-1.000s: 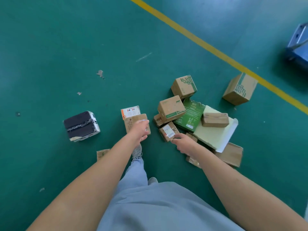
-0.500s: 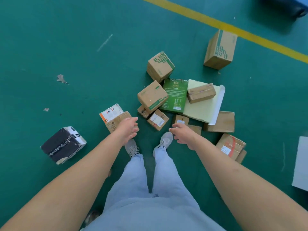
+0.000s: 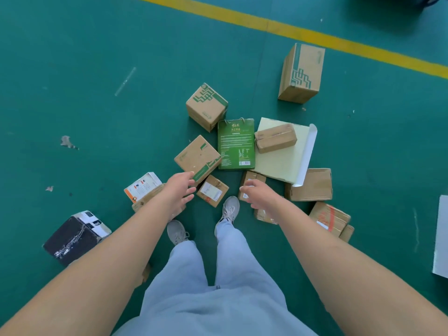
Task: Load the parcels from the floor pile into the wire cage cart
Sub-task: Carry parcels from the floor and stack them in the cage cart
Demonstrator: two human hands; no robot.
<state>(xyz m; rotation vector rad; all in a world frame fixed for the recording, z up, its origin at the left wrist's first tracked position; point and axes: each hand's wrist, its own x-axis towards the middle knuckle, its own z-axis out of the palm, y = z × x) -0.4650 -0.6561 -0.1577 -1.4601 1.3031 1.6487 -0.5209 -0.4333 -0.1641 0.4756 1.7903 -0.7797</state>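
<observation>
Several cardboard parcels lie piled on the green floor before my feet. A brown box with green print (image 3: 197,157) sits at the pile's near left, and my left hand (image 3: 179,190) hovers just at its near corner, fingers loosely extended, holding nothing. My right hand (image 3: 258,194) reaches over a small brown box (image 3: 249,180), fingers relaxed and empty. Between the hands lies a small labelled parcel (image 3: 212,190). A green flat package (image 3: 236,144) and a pale yellow flat box (image 3: 283,151) with a taped box (image 3: 276,137) on it lie behind. No wire cage cart is in view.
A black wrapped parcel (image 3: 75,236) lies at the left, a white-and-orange box (image 3: 143,186) beside my left arm. A tall carton (image 3: 303,72) stands apart near the yellow floor line (image 3: 291,32). More brown boxes (image 3: 328,218) lie at the right. A grey panel (image 3: 441,236) shows at the right edge.
The view has tilted down and closer to the pile. Both hands have moved forward over the parcels, the left from the white-and-orange box toward the green-printed box.
</observation>
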